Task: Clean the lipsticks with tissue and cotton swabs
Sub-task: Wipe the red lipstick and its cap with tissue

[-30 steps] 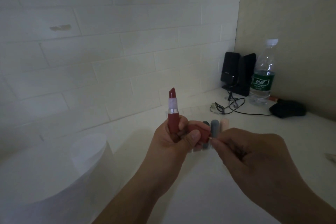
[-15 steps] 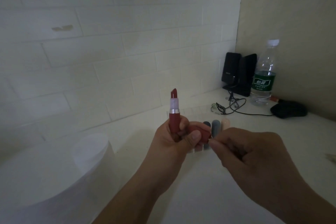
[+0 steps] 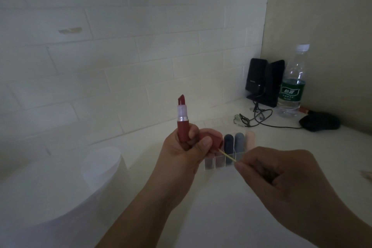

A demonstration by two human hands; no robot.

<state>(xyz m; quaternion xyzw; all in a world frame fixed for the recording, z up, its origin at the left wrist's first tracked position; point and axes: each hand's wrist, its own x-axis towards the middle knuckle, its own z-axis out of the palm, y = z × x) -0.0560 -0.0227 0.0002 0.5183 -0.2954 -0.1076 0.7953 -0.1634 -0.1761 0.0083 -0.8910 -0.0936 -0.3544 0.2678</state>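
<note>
One head-worn wide-angle camera looks forward and down, close over both hands: the left hand sits mid-frame, the right hand lower right. Beyond them the table meets a tiled wall.

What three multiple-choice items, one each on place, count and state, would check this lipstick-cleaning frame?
1. Where does the water bottle stand?
A. In the far right corner, beside the black speakers
B. On the tissue roll
C. In the clear organizer

2. How many capped lipsticks stand in the clear organizer?
A. One
B. Three
C. Six

3. What state is the red lipstick in the left hand in?
A. Capped
B. Lying on the table
C. Uncapped, bullet up

Answers: 1 A, it stands by the speakers at the wall corner. 2 B, dark blue, grey and pale pink tops show. 3 C, the red bullet rises above the tube, while the cap sits in the same hand and the right hand pinches a cotton swab stick towards it.
</note>
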